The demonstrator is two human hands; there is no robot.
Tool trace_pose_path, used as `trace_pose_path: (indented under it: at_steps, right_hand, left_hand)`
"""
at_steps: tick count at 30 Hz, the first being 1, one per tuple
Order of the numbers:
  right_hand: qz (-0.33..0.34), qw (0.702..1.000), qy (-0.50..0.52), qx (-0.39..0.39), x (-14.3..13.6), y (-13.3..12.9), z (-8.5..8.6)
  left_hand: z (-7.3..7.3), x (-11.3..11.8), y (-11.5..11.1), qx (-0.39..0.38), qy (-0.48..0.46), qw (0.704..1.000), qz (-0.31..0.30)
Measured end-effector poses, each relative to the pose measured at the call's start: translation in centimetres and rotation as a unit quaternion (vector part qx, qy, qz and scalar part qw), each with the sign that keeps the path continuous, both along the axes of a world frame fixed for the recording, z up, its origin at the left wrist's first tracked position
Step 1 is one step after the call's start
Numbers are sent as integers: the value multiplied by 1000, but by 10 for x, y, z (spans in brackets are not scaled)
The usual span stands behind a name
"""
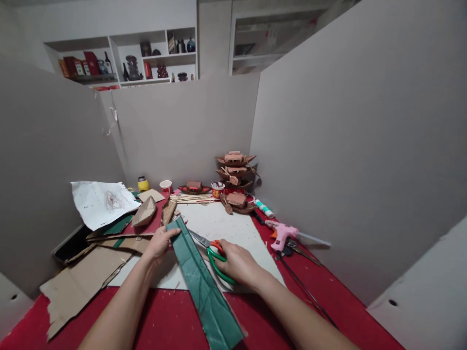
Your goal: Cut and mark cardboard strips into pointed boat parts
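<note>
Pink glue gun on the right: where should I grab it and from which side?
Grip the glue gun by its handle, the part sloping down toward the near edge, coming from above on the near side. Its nozzle points left, and the cord runs toward the near edge, so keep clear of both.

My left hand [160, 243] grips the far end of a long green strip [202, 282] that runs toward me across the white board [233, 228]. My right hand [237, 262] holds green-handled scissors [213, 255], blades open against the strip's right edge. A pink glue gun [282, 236] lies to the right on the red table [168, 316], cardboard scraps [83, 277] to the left, small model boats [235, 180] stacked at the back.
</note>
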State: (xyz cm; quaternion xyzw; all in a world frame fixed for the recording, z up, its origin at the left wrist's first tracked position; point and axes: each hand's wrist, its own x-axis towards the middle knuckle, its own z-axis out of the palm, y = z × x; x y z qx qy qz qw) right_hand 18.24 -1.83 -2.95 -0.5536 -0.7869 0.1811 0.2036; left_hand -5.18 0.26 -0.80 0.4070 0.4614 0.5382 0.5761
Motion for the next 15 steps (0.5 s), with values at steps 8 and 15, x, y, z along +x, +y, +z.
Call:
trace_pose_path:
  at_steps: [8,15]
  right_hand:
    - [18,999,-15,-28,-1,7,-10]
    - [28,999,-18,-42,-10,-7,-16]
  left_hand:
    - [-6,-6,6,17,-2,999,30]
    - [7,-23,7,30,-52,991,116]
